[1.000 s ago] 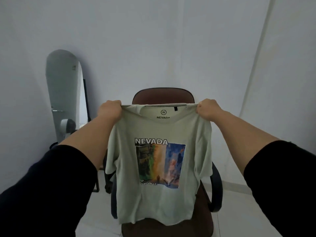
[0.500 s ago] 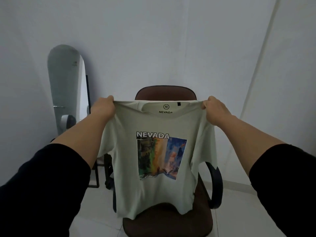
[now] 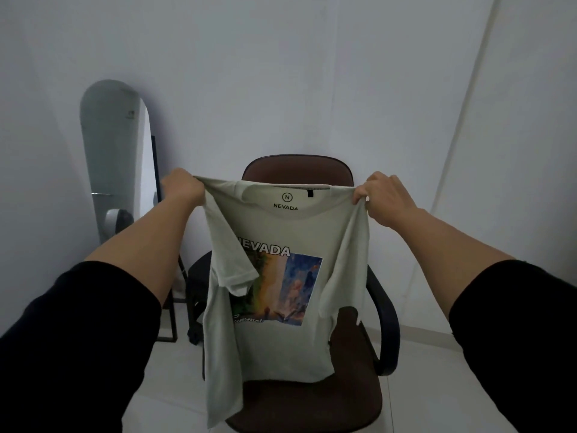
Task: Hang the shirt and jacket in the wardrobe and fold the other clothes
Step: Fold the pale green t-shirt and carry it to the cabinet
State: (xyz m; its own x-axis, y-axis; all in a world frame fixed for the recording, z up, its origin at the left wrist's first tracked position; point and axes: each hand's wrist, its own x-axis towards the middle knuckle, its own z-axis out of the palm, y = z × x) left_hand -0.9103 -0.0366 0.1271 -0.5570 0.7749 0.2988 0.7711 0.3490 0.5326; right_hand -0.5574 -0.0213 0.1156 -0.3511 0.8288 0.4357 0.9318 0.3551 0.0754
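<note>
I hold a pale green T-shirt (image 3: 281, 345) up in front of me, with "NEVADA" and a colourful picture printed on its front. My left hand (image 3: 182, 189) grips its left shoulder and my right hand (image 3: 382, 195) grips its right shoulder. Both sleeves hang folded inward over the front; the left one covers part of the print. The hem hangs down to the chair seat. No wardrobe, jacket or other clothes are in view.
A brown office chair (image 3: 312, 404) with black armrests stands right behind the shirt. A tall standing mirror (image 3: 115, 157) on a black frame leans at the left wall. White walls close the corner; pale tiled floor lies around the chair.
The shirt's sides and sleeves have swung inward over the front, and its hem has dropped lower toward the chair seat. Both hands keep their grip on the shoulders.
</note>
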